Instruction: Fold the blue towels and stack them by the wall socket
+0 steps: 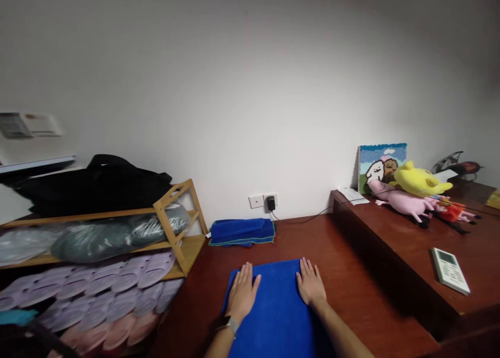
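Blue towel (pixel 275 313) under left hand (pixel 242 293), right hand (pixel 310 282) at side edges; both flat, open.

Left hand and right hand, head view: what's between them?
In the head view, the blue towel lies between them, flat on the wooden table. The left hand and right hand rest on its side edges.

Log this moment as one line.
Left hand flat on folded blue towel | right hand flat on same towel | second folded blue towel on reddish-brown wooden table

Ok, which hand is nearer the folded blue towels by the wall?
Left: the left hand lies in front of the towels; the right hand sits off to their right.
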`<move>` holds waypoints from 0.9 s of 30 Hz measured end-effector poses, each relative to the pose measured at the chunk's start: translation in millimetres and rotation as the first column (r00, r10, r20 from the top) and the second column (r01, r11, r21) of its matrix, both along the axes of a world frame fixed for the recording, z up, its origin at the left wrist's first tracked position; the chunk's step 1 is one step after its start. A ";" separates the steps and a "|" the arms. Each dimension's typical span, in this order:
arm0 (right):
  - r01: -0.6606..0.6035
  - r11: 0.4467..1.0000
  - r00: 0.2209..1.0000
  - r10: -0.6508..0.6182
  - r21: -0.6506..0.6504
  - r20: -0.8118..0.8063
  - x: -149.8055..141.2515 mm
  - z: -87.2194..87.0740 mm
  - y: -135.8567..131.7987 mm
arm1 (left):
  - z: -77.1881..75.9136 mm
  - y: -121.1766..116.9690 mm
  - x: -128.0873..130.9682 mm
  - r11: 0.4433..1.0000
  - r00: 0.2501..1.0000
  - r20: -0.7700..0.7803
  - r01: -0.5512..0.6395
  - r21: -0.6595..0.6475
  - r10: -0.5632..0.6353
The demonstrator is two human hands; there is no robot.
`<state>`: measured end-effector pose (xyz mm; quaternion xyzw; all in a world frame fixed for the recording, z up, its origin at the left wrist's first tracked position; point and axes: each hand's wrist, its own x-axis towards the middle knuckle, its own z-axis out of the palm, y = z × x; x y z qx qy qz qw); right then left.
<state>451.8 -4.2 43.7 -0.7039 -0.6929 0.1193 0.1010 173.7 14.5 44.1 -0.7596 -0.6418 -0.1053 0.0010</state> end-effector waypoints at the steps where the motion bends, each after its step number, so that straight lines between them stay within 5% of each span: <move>1: -0.004 1.000 1.000 0.004 0.000 -0.001 0.1 0.2 -0.2 | 1.1 -3.5 19.8 0.998 0.998 0.016 0.058 -0.008 -0.058; 6: -0.034 0.999 0.999 0.034 0.005 0.014 3.0 -2.7 -1.5 | -2.4 -26.4 119.9 0.952 0.954 0.075 0.296 -0.079 -0.291; 9: -0.047 0.999 0.998 0.046 0.016 0.032 4.0 -5.8 -1.0 | -4.2 -32.2 137.5 0.952 0.954 0.093 0.293 -0.084 -0.285; 12: -0.026 1.000 0.999 0.026 0.000 0.024 2.7 -6.1 0.1 | 0.1 -29.2 108.9 0.969 0.976 0.077 0.211 -0.125 -0.202; 20: 0.000 1.000 1.000 0.000 -0.010 0.007 1.7 -6.7 1.6 | -2.1 -13.4 -32.9 0.988 0.997 -0.020 -0.077 -0.132 0.075; 27: 0.001 1.000 0.999 -0.001 -0.010 0.044 1.1 -9.4 -0.4 | -10.3 -19.0 -40.2 0.993 0.997 0.007 -0.079 -0.087 0.080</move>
